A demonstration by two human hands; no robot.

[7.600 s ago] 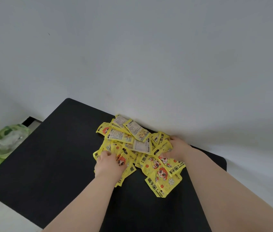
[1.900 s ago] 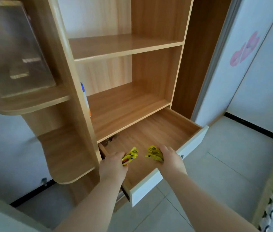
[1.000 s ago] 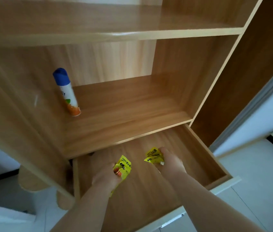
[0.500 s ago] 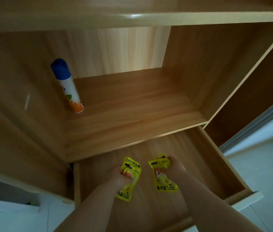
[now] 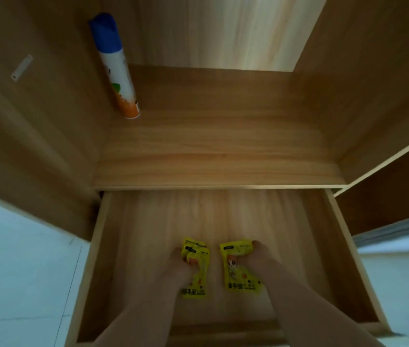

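head view: my left grip (image 5: 176, 267) and right grip (image 5: 261, 257) each clutch crinkly yellow printed sachets (image 5: 238, 271), seemingly resting on the floor of the open pale wooden drawer (image 5: 343, 259); a hasty release could scatter them.

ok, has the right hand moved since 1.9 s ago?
Yes. Against the drawer, the right hand has gone from over the front edge inward and down; its yellow packet now hangs low by the drawer floor.
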